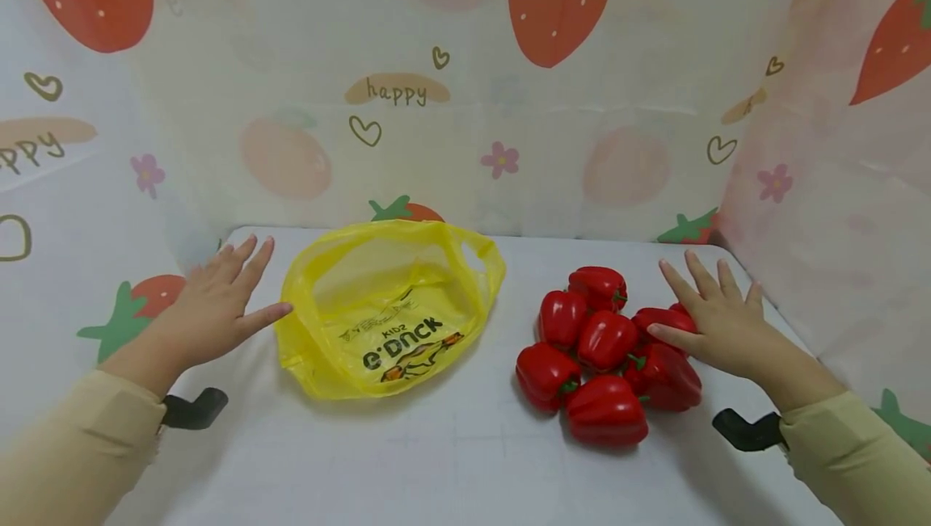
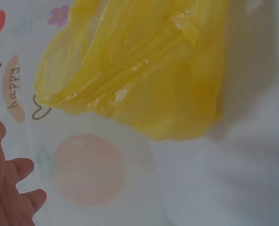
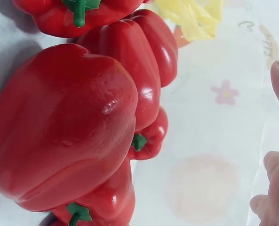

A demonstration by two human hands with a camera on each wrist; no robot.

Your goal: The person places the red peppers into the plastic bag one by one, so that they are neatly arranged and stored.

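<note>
Apparently we're just starting: left grip [image 1: 211, 308] and right grip [image 1: 735, 332] spreading wide, empty, yellow bag [image 1: 396, 316] gaping at eight o'clock, red peppers [image 1: 607, 340] sitting outside at four.

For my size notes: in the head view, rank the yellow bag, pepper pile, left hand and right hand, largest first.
1. Yellow bag
2. Pepper pile
3. Left hand and right hand: about alike, so not ranked

The bag [image 1: 407, 332] is set on the table [image 1: 451, 477], left of the peppers [image 1: 607, 340], which are clustered together. The left hand [image 1: 218, 300] is held at the bag's left, the right hand [image 1: 727, 328] at the peppers' right. The table is backed by a sheet [image 1: 436, 174].
</note>
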